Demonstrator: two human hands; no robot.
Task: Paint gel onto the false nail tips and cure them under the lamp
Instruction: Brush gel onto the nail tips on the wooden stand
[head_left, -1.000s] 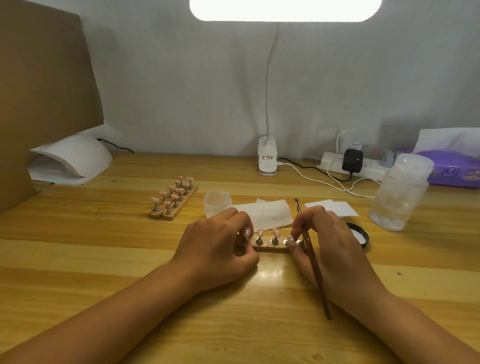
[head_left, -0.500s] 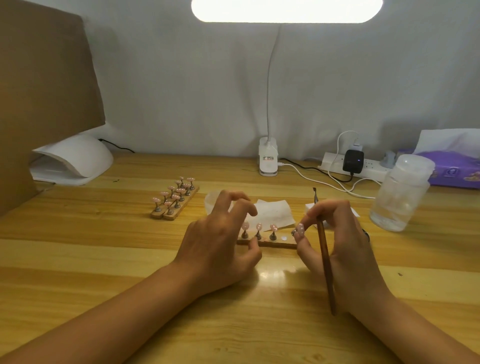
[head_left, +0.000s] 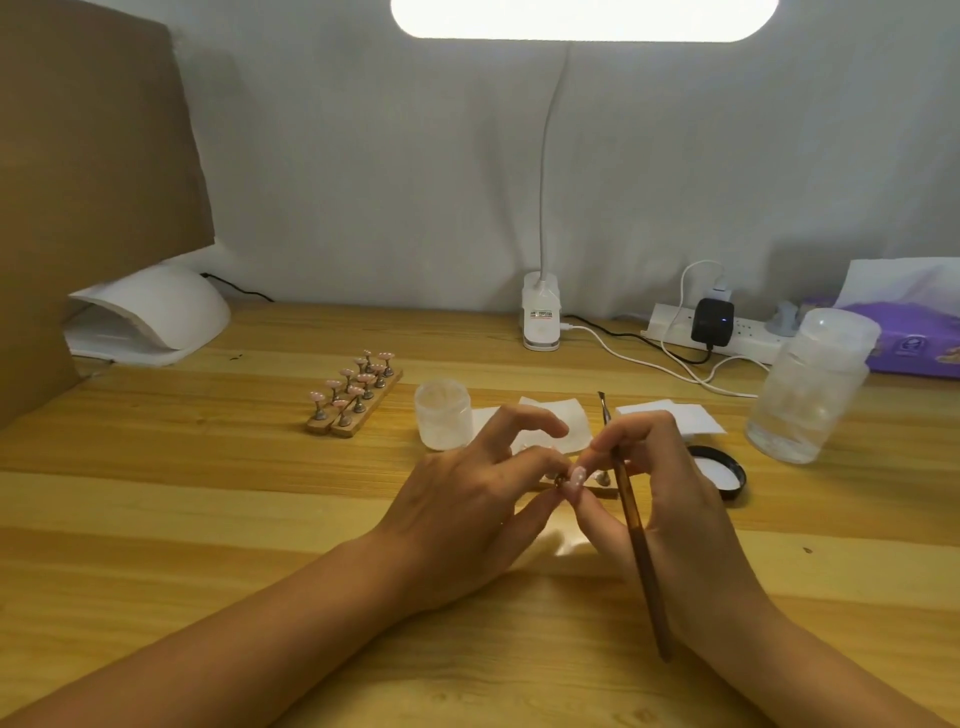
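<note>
Hands meet over one nail tip lifted from its strip

A second ago both hands steadied the wooden strip (head_left: 602, 489) on the table (head_left: 208, 493). Now the left hand (head_left: 467, 499) and right hand (head_left: 675, 509) meet just above it, fingertips pinching a single pale nail tip (head_left: 577, 475) on its peg between them. The right hand also grips the brush (head_left: 631, 519), bristles pointing far, away from the tip, so painting looks paused for handling. The open gel jar (head_left: 443, 421) stands just beyond the left hand. Two filled strips (head_left: 356, 397) sit farther left, and the white curing lamp (head_left: 156, 317) waits at the far left beside a cardboard sheet (head_left: 93, 156). A lit desk lamp (head_left: 541, 322) stands against the grey wall.
</note>
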